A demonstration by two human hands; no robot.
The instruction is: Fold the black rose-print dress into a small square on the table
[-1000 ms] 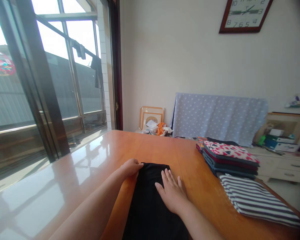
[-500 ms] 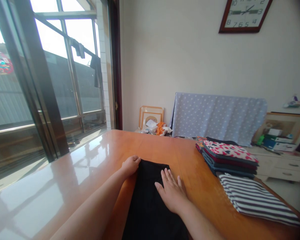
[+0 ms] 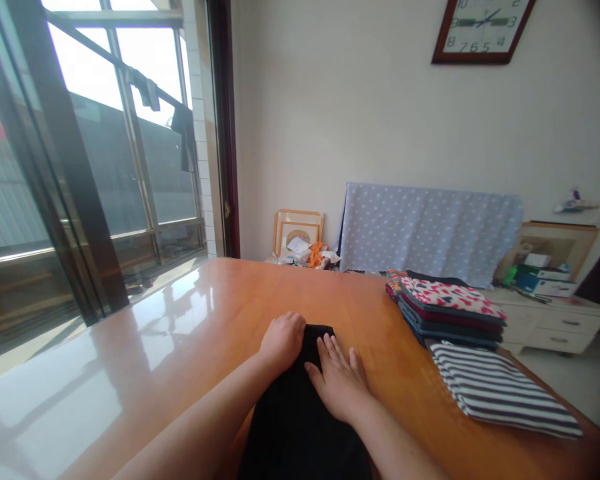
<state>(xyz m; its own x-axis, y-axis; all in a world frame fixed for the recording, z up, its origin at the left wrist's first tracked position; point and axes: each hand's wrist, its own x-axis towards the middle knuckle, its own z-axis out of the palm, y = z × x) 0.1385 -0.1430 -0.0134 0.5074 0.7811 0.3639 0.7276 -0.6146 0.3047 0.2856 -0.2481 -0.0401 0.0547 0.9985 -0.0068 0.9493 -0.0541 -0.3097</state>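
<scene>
A black garment (image 3: pixel 300 420) lies flat on the glossy orange table (image 3: pixel 190 333), running from near me toward the middle. My left hand (image 3: pixel 283 339) rests on its far left corner with the fingers curled over the cloth. Flat on the garment just right of it lies my right hand (image 3: pixel 336 383), fingers stretched out and together, palm down.
A stack of folded clothes (image 3: pixel 447 312) with a heart-print piece on top sits at the right. A striped folded garment (image 3: pixel 497 390) lies in front of it. Windows line the left; a dotted cloth (image 3: pixel 430 230), picture frames (image 3: pixel 299 232) and a low cabinet (image 3: pixel 550 320) stand beyond the table.
My left hand has slid right along the garment's far edge toward my right hand, and the cloth's far end looks narrower. The right hand has stayed in place.
</scene>
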